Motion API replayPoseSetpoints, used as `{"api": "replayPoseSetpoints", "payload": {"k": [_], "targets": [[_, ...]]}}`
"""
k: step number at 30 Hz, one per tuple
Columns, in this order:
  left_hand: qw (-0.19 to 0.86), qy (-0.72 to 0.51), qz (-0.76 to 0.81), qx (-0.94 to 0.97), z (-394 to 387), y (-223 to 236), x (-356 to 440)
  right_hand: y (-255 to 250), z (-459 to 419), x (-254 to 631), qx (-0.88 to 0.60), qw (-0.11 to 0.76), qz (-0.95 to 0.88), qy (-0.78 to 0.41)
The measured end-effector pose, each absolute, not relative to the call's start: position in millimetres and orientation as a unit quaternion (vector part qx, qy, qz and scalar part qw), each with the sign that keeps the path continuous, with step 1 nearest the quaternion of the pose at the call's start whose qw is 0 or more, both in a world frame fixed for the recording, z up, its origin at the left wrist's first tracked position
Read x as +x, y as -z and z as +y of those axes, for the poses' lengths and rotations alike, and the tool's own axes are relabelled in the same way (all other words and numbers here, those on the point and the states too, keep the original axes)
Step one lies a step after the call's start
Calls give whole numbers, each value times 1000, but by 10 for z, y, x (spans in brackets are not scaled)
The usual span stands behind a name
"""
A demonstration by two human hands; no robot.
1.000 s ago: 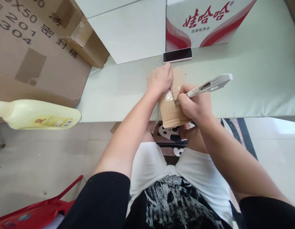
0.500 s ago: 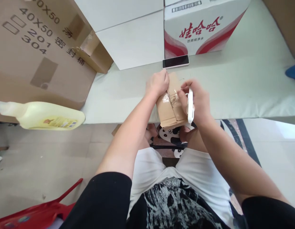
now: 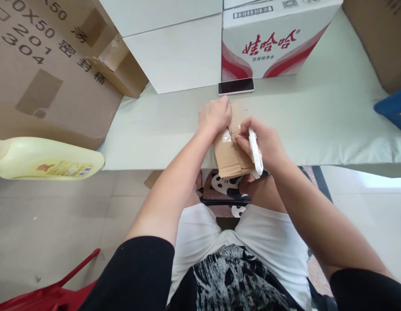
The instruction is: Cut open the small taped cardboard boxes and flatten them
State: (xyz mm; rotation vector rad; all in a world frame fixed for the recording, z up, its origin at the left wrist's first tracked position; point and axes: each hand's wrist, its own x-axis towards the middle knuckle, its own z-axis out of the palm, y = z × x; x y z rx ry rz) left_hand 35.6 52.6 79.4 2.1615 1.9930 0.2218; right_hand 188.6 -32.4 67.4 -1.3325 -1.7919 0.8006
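A small brown cardboard box lies at the table's near edge, with strips of clear tape on its top seam. My left hand is closed over the box's far left side. My right hand is above the box's right side, holding a slim white tool that looks like a utility knife. Its thumb and fingertips are pinched together at the seam, by the tape. Whether tape is between them is too small to tell. The far right part of the box is partly hidden by my right hand.
Behind the box a phone lies before a white-and-red carton and a plain white box. Large cardboard boxes stand left, beside a pale yellow bottle. A blue object sits right; a red chair is lower left.
My right hand has moved slightly left and nearer the seam, its fingertips now lower against the box. The white tool has tilted. My left hand keeps its hold, and the view has shifted slightly.
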Motion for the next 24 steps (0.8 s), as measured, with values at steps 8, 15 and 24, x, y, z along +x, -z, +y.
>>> {"api": "replayPoseSetpoints", "payload": {"k": [8, 15, 24], "targets": [[143, -132, 664, 722, 504, -802, 308, -724, 99, 1892, -569, 379, -659, -313], [185, -279, 610, 718, 443, -724, 79, -739, -5, 1935, -519, 406, -653, -375], [204, -295, 569, 740, 488, -719, 228, -805, -74, 1972, -541, 386, -650, -369]]}}
